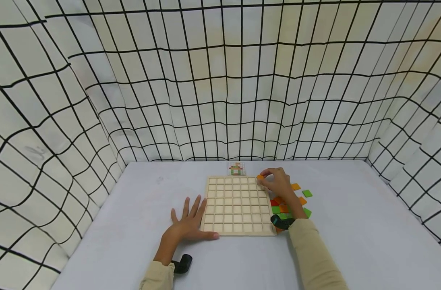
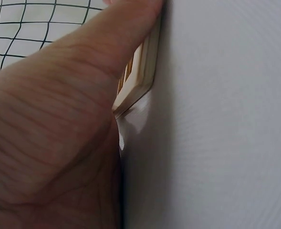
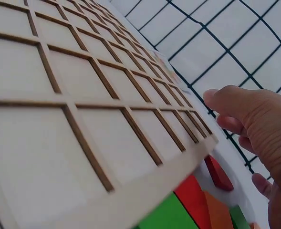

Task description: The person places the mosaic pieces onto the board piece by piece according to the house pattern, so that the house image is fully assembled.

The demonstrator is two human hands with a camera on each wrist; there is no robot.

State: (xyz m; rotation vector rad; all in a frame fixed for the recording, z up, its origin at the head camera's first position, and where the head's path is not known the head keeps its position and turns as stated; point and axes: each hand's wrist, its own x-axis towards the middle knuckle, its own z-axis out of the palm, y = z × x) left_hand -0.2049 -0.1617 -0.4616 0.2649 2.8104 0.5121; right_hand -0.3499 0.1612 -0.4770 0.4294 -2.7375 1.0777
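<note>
A wooden grid board (image 1: 237,206) with square cells lies flat on the white table. My left hand (image 1: 187,226) rests with spread fingers at its lower left corner, the thumb along the front edge; in the left wrist view the thumb side covers part of the board's corner (image 2: 142,71). Over the far right corner of the board, my right hand (image 1: 278,183) pinches an orange square tile (image 1: 260,177) between thumb and fingertips. From the right wrist view, that hand (image 3: 254,119) is above the board's far edge, and the tile is hidden there.
Red, orange and green tiles (image 1: 276,210) lie in a loose pile along the board's right side, partly under the right forearm. A small pattern card (image 1: 236,168) with a coloured grid picture lies behind the board. White walls with black grid lines (image 1: 238,88) enclose the table.
</note>
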